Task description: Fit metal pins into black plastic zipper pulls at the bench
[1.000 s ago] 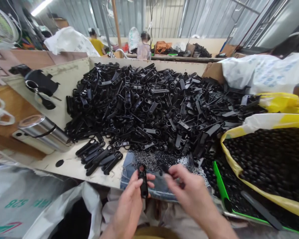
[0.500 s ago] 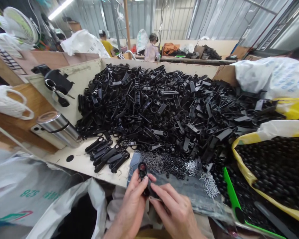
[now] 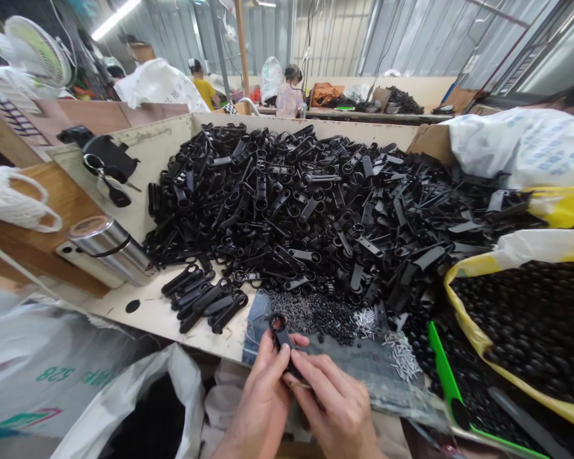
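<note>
My left hand (image 3: 261,398) pinches a small black plastic part (image 3: 281,335) with a ring at its upper end, just over the table's near edge. My right hand (image 3: 337,408) meets it from the right, fingertips pressed against the part's lower end. Behind them lies a piece of blue denim cloth (image 3: 358,366) with small dark beads (image 3: 316,312) and silver pins (image 3: 402,357) scattered on it. A big heap of the same black parts (image 3: 306,204) fills the table. A short row of aligned parts (image 3: 205,299) lies left of the cloth.
A steel flask (image 3: 108,248) lies at the table's left edge. A yellow-rimmed bag of black beads (image 3: 530,319) and a green tray (image 3: 442,376) sit at the right. White plastic bags (image 3: 76,395) hang below left. Two people work at a far bench.
My right hand came in from the right and closed against the part in my left hand. The part's ring end now tilts slightly left, and the view shifted a little.
</note>
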`<state>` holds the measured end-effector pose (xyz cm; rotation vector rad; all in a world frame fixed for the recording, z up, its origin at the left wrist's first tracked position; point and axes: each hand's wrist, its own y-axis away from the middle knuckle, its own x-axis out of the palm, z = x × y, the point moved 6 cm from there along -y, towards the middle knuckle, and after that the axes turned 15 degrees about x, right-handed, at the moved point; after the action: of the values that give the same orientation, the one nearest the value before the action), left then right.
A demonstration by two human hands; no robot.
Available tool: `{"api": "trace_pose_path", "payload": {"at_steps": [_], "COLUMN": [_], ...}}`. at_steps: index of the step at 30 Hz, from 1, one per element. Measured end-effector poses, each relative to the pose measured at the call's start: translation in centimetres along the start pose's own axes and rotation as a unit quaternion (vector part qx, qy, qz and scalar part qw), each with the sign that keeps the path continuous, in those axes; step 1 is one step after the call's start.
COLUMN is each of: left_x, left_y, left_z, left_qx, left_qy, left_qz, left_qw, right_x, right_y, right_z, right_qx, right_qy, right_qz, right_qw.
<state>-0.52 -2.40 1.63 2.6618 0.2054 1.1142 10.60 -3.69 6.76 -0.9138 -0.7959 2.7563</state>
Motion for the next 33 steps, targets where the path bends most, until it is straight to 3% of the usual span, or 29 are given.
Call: {"api": "trace_pose_path", "payload": {"at_steps": [15, 22, 33], "left_x": [-0.3, -0.2, 0.0], "left_y": [0.0, 0.1, 0.3], "left_z": [0.5, 0.5, 1.0], "left_qx": [-0.026, -0.039, -0.047], "left_qy": [0.007, 0.034, 0.019], "left_qz": [-0.004, -0.039, -0.008], "left_qw": [1.000, 0.998, 0.999], "right_x": [-0.2, -0.3, -0.5], "right_y": [0.6, 0.8, 0.7], "right_z": [-0.1, -0.1, -0.2], "right_qx": [0.002, -0.001, 0.019], "right_qy": [0.009, 0.015, -0.002], "right_qz": [-0.005, -0.015, -0.005], "right_qw": [1.000, 1.000, 1.000]}}
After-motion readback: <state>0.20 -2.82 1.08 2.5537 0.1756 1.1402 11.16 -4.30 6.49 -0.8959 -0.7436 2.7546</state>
